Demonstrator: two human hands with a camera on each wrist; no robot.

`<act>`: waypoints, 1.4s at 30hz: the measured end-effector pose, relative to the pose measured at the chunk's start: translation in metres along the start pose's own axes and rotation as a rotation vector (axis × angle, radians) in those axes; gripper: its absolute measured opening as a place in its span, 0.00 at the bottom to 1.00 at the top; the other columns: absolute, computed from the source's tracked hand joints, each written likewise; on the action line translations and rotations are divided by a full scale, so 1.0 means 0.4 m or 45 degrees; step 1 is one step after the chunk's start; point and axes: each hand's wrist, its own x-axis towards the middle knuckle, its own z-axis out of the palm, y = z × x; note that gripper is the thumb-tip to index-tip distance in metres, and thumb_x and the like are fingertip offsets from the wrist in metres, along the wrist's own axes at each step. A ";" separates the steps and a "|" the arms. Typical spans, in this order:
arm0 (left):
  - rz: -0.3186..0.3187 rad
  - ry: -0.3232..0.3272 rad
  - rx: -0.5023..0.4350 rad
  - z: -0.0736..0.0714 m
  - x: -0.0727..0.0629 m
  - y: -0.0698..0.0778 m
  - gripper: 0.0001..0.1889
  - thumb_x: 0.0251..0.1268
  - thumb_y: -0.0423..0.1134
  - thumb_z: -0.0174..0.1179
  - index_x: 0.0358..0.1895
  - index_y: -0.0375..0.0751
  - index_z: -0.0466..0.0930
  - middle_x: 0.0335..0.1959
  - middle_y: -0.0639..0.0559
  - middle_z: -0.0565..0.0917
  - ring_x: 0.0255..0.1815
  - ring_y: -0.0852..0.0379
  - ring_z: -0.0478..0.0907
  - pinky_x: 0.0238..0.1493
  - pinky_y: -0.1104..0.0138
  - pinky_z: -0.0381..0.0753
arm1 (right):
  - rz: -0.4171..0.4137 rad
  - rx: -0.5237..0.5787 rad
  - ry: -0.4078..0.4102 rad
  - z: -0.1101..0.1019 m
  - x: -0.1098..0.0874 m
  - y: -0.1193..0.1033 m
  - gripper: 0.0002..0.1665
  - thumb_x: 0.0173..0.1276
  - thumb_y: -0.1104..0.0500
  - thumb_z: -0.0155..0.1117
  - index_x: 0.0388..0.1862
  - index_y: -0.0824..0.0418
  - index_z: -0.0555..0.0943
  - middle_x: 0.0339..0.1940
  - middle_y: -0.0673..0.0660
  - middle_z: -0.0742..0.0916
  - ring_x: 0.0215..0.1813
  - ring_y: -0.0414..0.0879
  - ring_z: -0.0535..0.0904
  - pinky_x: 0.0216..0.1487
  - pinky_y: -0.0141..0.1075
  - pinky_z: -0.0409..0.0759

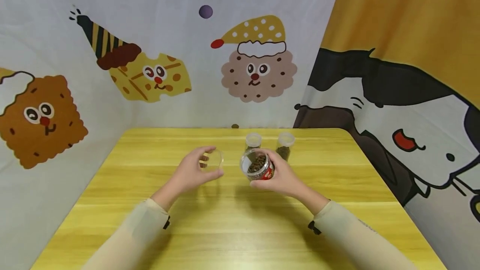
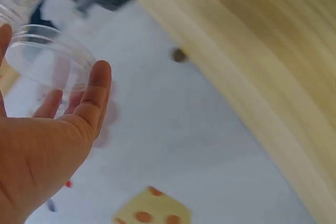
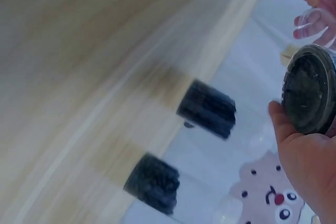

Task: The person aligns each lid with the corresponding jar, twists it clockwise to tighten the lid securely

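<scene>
My left hand point(image 1: 190, 171) holds a clear round lid point(image 2: 50, 56) between thumb and fingers, raised over the table and apart from the jar. In my right hand point(image 1: 285, 179) is a clear plastic jar point(image 1: 267, 173) with a red label, its uncovered mouth tilted toward the left hand. Small brown pellets point(image 1: 257, 164) lie inside it. The right wrist view shows the jar's round base point(image 3: 307, 92), dark contents visible through it, with fingers and thumb round the side.
Two clear jars, a left one point(image 1: 253, 139) and a right one point(image 1: 286, 140), stand behind the right hand, partly filled with dark contents. The yellow wood-grain table point(image 1: 240, 228) ends at a back edge near a cartoon-printed cloth point(image 1: 168, 7).
</scene>
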 end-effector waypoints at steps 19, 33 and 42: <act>0.313 0.053 0.017 0.080 0.034 0.161 0.43 0.59 0.49 0.82 0.76 0.40 0.74 0.72 0.44 0.80 0.63 0.45 0.82 0.59 0.55 0.88 | -0.174 -0.384 0.071 -0.008 0.004 -0.064 0.57 0.53 0.48 0.89 0.80 0.56 0.71 0.65 0.57 0.86 0.59 0.49 0.86 0.54 0.41 0.90; 0.291 0.026 0.035 0.089 0.045 0.178 0.44 0.58 0.51 0.82 0.76 0.38 0.73 0.72 0.44 0.80 0.61 0.47 0.84 0.59 0.56 0.88 | -0.227 -0.481 0.076 -0.004 0.008 -0.065 0.58 0.54 0.48 0.88 0.81 0.59 0.70 0.68 0.60 0.85 0.61 0.53 0.85 0.54 0.46 0.90; 0.314 0.039 0.044 0.090 0.042 0.177 0.42 0.60 0.51 0.81 0.76 0.41 0.75 0.71 0.46 0.81 0.60 0.48 0.84 0.58 0.57 0.89 | -0.297 -0.551 0.084 -0.002 0.010 -0.069 0.58 0.54 0.48 0.89 0.80 0.62 0.71 0.67 0.61 0.85 0.60 0.55 0.85 0.54 0.49 0.89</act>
